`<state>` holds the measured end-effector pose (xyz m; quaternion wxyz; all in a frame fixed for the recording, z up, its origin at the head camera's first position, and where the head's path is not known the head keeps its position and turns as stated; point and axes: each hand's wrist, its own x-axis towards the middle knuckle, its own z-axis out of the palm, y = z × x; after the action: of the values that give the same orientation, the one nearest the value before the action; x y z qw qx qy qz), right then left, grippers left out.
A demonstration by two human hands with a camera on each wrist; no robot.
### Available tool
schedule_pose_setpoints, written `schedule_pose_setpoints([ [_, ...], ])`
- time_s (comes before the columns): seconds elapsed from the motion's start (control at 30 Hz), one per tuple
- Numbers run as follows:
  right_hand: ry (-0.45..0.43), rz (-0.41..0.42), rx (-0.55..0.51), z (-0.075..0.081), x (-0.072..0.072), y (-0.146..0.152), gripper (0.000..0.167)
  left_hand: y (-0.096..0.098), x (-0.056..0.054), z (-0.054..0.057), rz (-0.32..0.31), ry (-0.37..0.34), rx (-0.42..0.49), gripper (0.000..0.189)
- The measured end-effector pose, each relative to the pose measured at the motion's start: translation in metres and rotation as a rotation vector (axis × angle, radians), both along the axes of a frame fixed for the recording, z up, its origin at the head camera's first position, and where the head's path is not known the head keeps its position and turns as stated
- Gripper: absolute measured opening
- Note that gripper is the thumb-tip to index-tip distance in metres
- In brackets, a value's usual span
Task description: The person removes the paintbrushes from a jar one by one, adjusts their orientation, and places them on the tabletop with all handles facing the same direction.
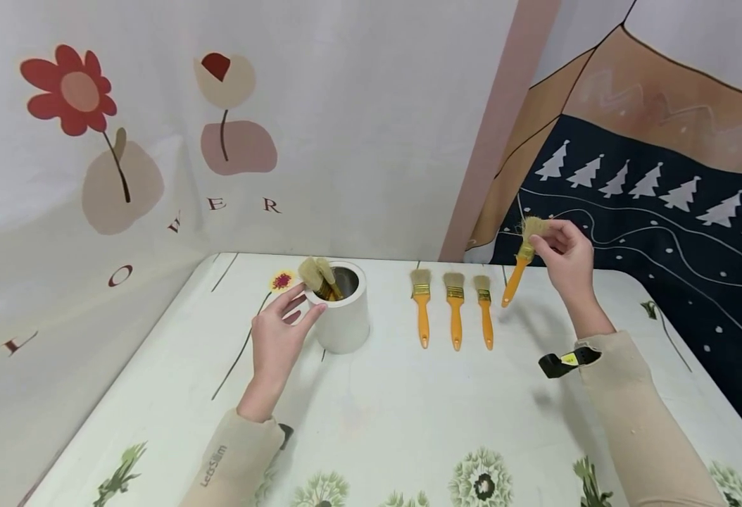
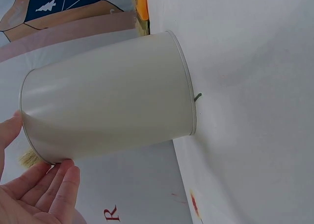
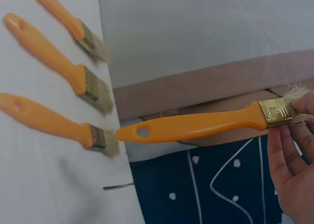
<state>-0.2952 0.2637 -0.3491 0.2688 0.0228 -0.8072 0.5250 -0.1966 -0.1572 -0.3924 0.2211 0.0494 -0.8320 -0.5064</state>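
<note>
Near the table's back edge stands a white can (image 1: 346,327), upright, its mouth facing up. My left hand (image 1: 277,339) holds it at the rim, with the thumb and fingertips spread along its near left side. Bristle ends of paintbrushes (image 1: 312,273) stick out of the can; their handles are mostly hidden inside. My right hand (image 1: 567,259) pinches another paintbrush (image 1: 518,271) by its bristles, right beside the metal band. That brush is raised, its orange handle (image 3: 196,127) pointing down toward the table.
Three paintbrushes, a left one (image 1: 422,310), a middle one (image 1: 455,313) and a right one (image 1: 484,313), lie in a row between the hands, bristles toward the back. Printed curtains (image 1: 371,141) hang behind the white patterned table (image 1: 377,422).
</note>
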Motion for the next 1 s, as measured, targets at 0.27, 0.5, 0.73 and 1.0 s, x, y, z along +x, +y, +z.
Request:
schedule_pose_setpoints([
  [0.27, -0.098, 0.011, -0.031, -0.020, -0.011, 0.012, 0.032, 0.001, 0.000, 0.001, -0.003, -0.007, 0.007, 0.057],
  [0.5, -0.247, 0.045, -0.012, -0.038, -0.017, 0.019, 0.044, 0.001, 0.000, 0.000, 0.003, 0.004, 0.005, 0.055],
  [0.73, -0.412, 0.020, 0.008, -0.052, -0.021, 0.019, 0.046, 0.001, 0.001, 0.001, -0.002, -0.003, 0.006, 0.056],
  [1.0, -0.596, 0.066, 0.020, -0.067, -0.027, 0.018, 0.057, 0.001, 0.001, 0.000, 0.010, 0.013, -0.001, 0.052],
])
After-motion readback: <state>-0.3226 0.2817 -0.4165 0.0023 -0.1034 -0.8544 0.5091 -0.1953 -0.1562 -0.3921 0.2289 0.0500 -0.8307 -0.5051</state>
